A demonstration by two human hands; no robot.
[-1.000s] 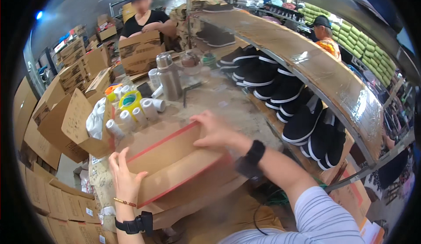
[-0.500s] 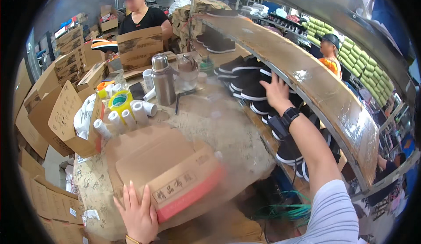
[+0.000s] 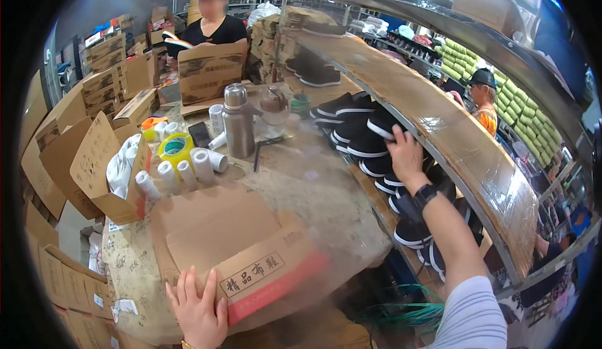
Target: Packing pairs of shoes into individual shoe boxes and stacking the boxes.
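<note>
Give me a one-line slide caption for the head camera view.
Left hand rests on a flat cardboard box while right hand reaches black shoes under the shelf.

Bright, fisheye-warped, blurry near btm

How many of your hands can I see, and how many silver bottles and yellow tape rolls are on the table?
Hands: 2 (left hand on the cardboard box, right hand at a black shoe)
Silver bottle: 1
Yellow tape roll: 1
Total: 4
</note>
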